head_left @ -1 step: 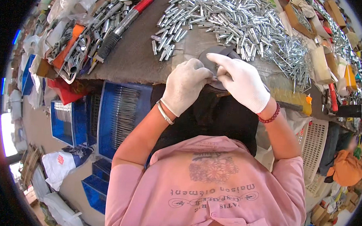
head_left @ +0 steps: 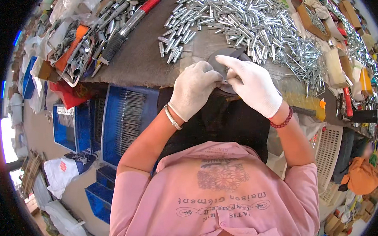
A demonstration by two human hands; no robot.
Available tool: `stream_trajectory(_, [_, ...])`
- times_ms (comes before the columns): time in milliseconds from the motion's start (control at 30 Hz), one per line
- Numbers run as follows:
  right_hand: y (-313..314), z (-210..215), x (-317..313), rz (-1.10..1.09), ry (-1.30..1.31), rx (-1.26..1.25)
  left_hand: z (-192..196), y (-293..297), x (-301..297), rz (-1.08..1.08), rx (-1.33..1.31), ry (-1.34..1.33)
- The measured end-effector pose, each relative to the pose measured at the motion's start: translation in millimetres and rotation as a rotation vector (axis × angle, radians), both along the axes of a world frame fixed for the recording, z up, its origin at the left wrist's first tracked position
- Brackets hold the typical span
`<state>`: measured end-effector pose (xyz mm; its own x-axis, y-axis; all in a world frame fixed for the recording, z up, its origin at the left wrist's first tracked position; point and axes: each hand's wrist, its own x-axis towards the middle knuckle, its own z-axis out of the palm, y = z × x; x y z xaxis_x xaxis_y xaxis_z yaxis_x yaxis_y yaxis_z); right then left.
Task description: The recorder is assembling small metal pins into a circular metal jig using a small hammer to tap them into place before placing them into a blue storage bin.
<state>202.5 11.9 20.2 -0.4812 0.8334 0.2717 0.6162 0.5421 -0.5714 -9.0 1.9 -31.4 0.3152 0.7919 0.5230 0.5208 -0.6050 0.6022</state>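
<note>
At the near edge of the bench, both my white-gloved hands work close together. My left hand (head_left: 196, 89) is closed in a pinch, with its fingertips turned toward the right hand. My right hand (head_left: 255, 86) has its thumb and fingers bent in, the index finger lying over a dark grey rounded piece (head_left: 217, 56). A small bit of shiny metal (head_left: 224, 82) shows between the fingertips, mostly hidden by the gloves. Beyond the hands lies a wide heap of short silver metal tubes (head_left: 227, 20). To its right is a pile of thin metal pins (head_left: 305, 66).
Hand tools, one with a red and black handle (head_left: 130, 24), crowd the bench's left side beside an orange-handled tool (head_left: 72, 47). Below the bench edge, a blue crate (head_left: 108, 127) holds thin metal rods. A white perforated basket (head_left: 327, 153) stands at right. Small boxes (head_left: 334, 67) line the far right.
</note>
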Motion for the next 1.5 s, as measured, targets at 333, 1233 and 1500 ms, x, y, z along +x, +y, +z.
stream_trajectory(333, [6, 7, -6, 0.075, -0.066, 0.064, 0, 0, -1, 0.011, 0.034, 0.014])
stream_trajectory(1233, [-71, 21, 40, -0.315, -0.106, 0.244, 0, 2, -8, -0.034, 0.054, -0.008])
stream_trajectory(1500, [-72, 13, 34, -0.279, -0.136, 0.291, -1, 4, -6, -0.030, 0.000, -0.010])
